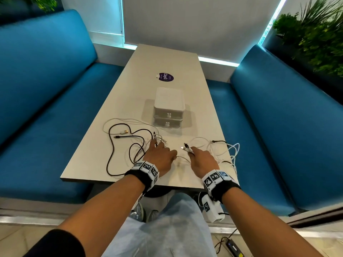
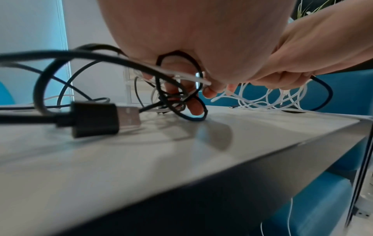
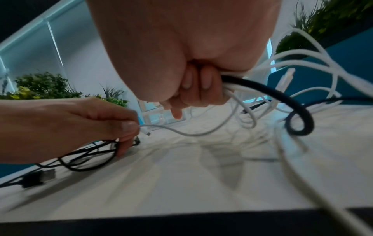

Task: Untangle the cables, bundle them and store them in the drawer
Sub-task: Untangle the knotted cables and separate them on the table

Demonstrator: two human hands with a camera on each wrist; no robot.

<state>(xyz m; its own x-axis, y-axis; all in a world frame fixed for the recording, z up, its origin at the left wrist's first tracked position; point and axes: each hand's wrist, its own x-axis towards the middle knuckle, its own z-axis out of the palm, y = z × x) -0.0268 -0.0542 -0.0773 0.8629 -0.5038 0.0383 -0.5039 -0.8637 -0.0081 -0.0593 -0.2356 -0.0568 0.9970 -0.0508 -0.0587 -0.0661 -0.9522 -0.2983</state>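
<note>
Sticker point(image 1: 164, 77) reads "ClayG"; L hand point(image 1: 160, 156) pinches white cable point(image 3: 193, 133), R hand point(image 1: 202, 160) grips cables point(image 3: 262, 89).

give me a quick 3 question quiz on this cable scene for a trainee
1. True or false: both drawers of the drawer unit are shut.
2. What does the left hand pinch? A) a white cable B) the black USB plug C) a drawer knob
3. Fill in: the right hand grips white and ____ cables.

Key: 1 true; 2 A; 3 black
</note>
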